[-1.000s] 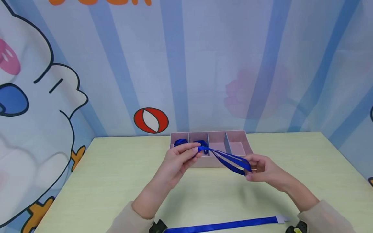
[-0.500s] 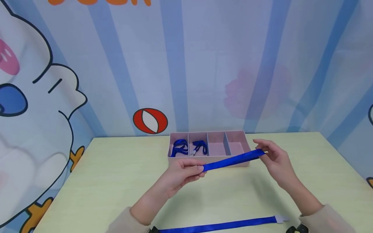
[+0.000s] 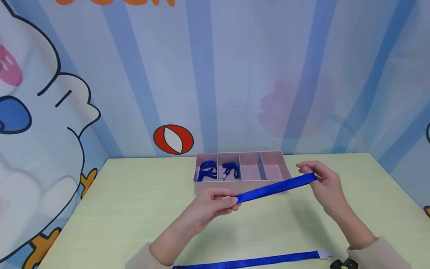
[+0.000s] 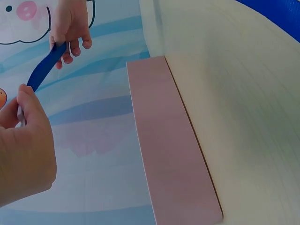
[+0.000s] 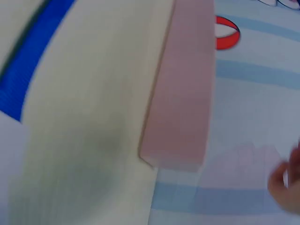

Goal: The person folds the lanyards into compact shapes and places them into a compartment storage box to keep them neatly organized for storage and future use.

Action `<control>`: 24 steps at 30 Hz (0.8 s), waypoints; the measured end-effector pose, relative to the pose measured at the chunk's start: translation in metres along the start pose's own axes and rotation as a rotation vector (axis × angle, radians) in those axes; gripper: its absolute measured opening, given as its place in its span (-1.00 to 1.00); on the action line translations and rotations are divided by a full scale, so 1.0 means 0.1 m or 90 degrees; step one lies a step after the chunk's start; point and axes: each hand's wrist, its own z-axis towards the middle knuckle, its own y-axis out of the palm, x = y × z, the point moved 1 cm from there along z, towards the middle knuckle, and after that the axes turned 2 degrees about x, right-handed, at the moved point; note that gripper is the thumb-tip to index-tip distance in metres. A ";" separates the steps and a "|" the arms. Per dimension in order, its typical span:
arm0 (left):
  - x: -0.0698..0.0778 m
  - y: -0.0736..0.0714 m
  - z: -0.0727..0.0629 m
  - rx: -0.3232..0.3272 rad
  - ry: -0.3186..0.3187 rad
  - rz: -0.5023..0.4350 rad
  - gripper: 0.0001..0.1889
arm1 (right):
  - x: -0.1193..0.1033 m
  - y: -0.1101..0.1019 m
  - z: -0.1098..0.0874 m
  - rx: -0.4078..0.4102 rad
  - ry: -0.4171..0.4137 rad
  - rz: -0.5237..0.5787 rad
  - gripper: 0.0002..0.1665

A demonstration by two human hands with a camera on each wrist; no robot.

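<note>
A folded blue lanyard (image 3: 275,188) stretches in the air between both hands, sloping up to the right. My left hand (image 3: 213,207) pinches its lower end between thumb and fingers, and a bit of white end piece (image 4: 20,115) shows there in the left wrist view. At the upper end my right hand (image 3: 327,188) pinches the band between thumb and fingers. In the right wrist view only part of the right hand (image 5: 287,185) shows at the edge, blurred. A second blue lanyard (image 3: 262,260) with a white end (image 3: 324,254) lies flat along the near table.
Behind the hands a pink divided box (image 3: 215,185) stands by the patterned backdrop (image 3: 231,74). Its two left compartments each hold a bundled blue lanyard, one at left (image 3: 207,170), one beside it (image 3: 231,170). A dark object (image 3: 344,263) is near the right sleeve.
The lanyard went from loose, spread loops to a flat, taut band. My right hand rose and moved right; my left hand came lower, uncovering the box's left compartments.
</note>
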 end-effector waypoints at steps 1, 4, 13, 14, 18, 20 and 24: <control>0.00 -0.02 0.00 0.002 0.002 0.000 -0.70 | -0.01 -0.03 0.00 -0.039 -0.008 0.020 -0.80; 0.00 -0.10 0.01 0.002 0.007 0.006 -0.70 | -0.03 -0.15 0.00 -0.177 -0.035 0.106 -0.71; -0.02 -0.24 0.01 0.013 -0.004 0.028 -0.70 | -0.03 -0.30 0.02 -0.456 -0.051 0.313 -0.61; -0.02 -0.25 0.01 0.017 -0.003 0.033 -0.70 | -0.02 -0.31 0.03 -0.475 -0.048 0.306 -0.61; 0.01 -0.29 -0.01 0.015 0.008 0.056 -0.71 | -0.04 -0.32 0.03 -0.515 -0.039 0.248 -0.66; 0.03 -0.30 -0.02 0.011 0.013 0.062 -0.71 | -0.06 -0.32 0.03 -0.495 -0.037 0.203 -0.70; 0.04 -0.30 -0.03 0.006 0.013 0.056 -0.71 | -0.11 -0.28 0.01 -0.381 -0.020 0.114 -0.82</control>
